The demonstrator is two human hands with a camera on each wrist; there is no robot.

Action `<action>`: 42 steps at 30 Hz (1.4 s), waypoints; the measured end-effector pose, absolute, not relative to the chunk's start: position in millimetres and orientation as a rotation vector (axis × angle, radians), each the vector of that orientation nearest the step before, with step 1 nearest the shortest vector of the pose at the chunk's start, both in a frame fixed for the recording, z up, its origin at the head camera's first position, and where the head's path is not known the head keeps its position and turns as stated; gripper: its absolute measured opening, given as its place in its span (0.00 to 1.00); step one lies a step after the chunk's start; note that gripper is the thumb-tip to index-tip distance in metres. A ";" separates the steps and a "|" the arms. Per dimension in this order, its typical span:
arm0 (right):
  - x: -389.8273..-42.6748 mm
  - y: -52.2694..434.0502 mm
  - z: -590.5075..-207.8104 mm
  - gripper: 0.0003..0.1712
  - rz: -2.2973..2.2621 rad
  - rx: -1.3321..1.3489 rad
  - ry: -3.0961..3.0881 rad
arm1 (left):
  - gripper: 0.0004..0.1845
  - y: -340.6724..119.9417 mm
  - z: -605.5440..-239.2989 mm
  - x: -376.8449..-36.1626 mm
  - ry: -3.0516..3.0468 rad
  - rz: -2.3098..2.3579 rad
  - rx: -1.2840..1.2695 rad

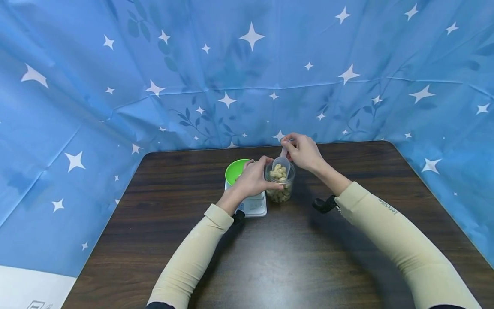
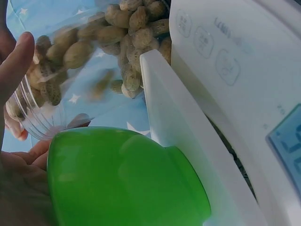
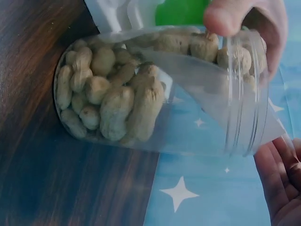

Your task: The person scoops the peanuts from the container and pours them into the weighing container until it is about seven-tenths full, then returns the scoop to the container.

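Note:
A clear plastic jar (image 1: pixel 286 188) partly filled with unshelled peanuts (image 3: pixel 117 106) stands upright on the table. My left hand (image 1: pixel 252 178) grips it near the mouth, the thumb on the near side. With its fingertips my right hand (image 1: pixel 303 151) pinches the handle of a translucent scoop (image 3: pixel 200 77). The scoop's bowl, loaded with several peanuts (image 1: pixel 278 171), is inside the jar's mouth. Left of the jar, a green bowl (image 2: pixel 127 174) sits on a white kitchen scale (image 1: pixel 255 208). My left hand partly covers the bowl and scale in the head view.
The dark wooden table (image 1: pixel 166 240) ends at a blue star-patterned cloth (image 1: pixel 227 60) just behind the jar. Below my left wrist lies the scale's front with its display (image 2: pixel 289 143). A black wrist mount (image 1: pixel 324 204) hangs under my right forearm.

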State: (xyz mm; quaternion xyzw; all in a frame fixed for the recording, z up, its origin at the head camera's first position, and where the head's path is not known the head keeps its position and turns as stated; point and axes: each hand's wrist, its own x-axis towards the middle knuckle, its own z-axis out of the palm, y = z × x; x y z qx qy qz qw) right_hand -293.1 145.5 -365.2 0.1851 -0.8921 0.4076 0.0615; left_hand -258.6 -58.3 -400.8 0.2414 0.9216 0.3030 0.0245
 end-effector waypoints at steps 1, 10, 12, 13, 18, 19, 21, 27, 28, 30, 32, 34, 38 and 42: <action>-293.0 145.6 -365.3 0.17 1.243 0.555 -2.693 | 0.46 -58.3 -400.9 -258.7 2.850 0.937 0.746; -286.1 134.4 -369.0 0.13 1.134 0.700 -2.714 | 0.45 -59.5 -400.8 -258.0 2.845 0.946 0.752; -285.2 131.2 -368.7 0.12 1.117 0.713 -2.711 | 0.45 -59.4 -400.6 -258.2 2.842 0.955 0.755; -284.9 130.3 -368.3 0.13 1.114 0.709 -2.711 | 0.45 -59.4 -400.5 -258.3 2.843 0.957 0.757; -287.0 133.9 -367.5 0.16 1.172 0.588 -2.735 | 0.45 -59.0 -400.8 -258.7 2.848 0.960 0.757; -287.5 135.2 -367.2 0.17 1.196 0.552 -2.739 | 0.45 -58.9 -400.7 -258.7 2.847 0.961 0.757; -288.6 137.6 -366.7 0.17 1.248 0.486 -2.739 | 0.45 -58.7 -400.4 -258.7 2.846 0.963 0.752; -290.8 139.9 -363.8 0.18 1.298 0.394 -2.731 | 0.45 -58.3 -399.1 -259.3 2.843 0.955 0.738; -290.9 140.0 -363.2 0.18 1.302 0.379 -2.730 | 0.45 -58.3 -398.9 -259.4 2.842 0.956 0.737; -291.6 140.6 -362.5 0.18 1.316 0.347 -2.727 | 0.45 -58.2 -398.9 -259.4 2.839 0.959 0.737; -291.9 141.3 -361.6 0.18 1.332 0.320 -2.724 | 0.46 -58.1 -398.9 -259.5 2.838 0.958 0.735; -291.7 141.9 -360.7 0.19 1.350 0.303 -2.723 | 0.46 -58.1 -399.0 -259.5 2.839 0.954 0.729; -290.8 142.2 -358.5 0.19 1.331 0.285 -2.724 | 0.47 -58.1 -398.9 -259.5 2.843 0.942 0.717; -290.2 143.8 -355.6 0.18 1.338 0.264 -2.716 | 0.47 -58.2 -398.8 -259.6 2.841 0.943 0.717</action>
